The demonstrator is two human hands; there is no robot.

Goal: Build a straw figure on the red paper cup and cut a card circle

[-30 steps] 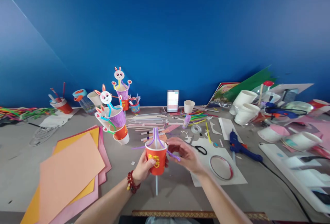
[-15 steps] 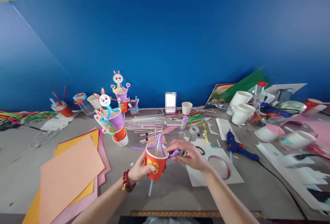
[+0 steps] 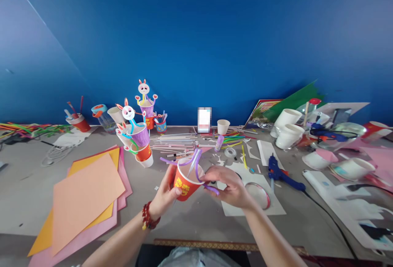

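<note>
My left hand (image 3: 167, 193) is wrapped around a red paper cup (image 3: 188, 185) with yellow lettering and a white rim, held tilted above the table. A pale straw (image 3: 192, 165) stands inside the cup. Purple pipe cleaners (image 3: 198, 164) rise beside it at the top; one bends out over the left rim, another over the right. At the right rim, my right hand (image 3: 225, 183) pinches the purple pipe cleaner, whose end sticks out below the fingers. The exact fingertip contact is partly hidden.
Rabbit figures on stacked cups (image 3: 140, 136) stand left of the cup. Coloured paper sheets (image 3: 89, 201) lie front left. A blue glue gun (image 3: 284, 177) with its cord, a tape roll (image 3: 230, 152) and a white sheet (image 3: 233, 207) lie right. Loose sticks (image 3: 175, 142) lie behind.
The cup has tilted more, its opening turning toward me, and my left hand has turned with it. My right hand still pinches the purple pipe cleaner at the rim. The view has shifted slightly.
</note>
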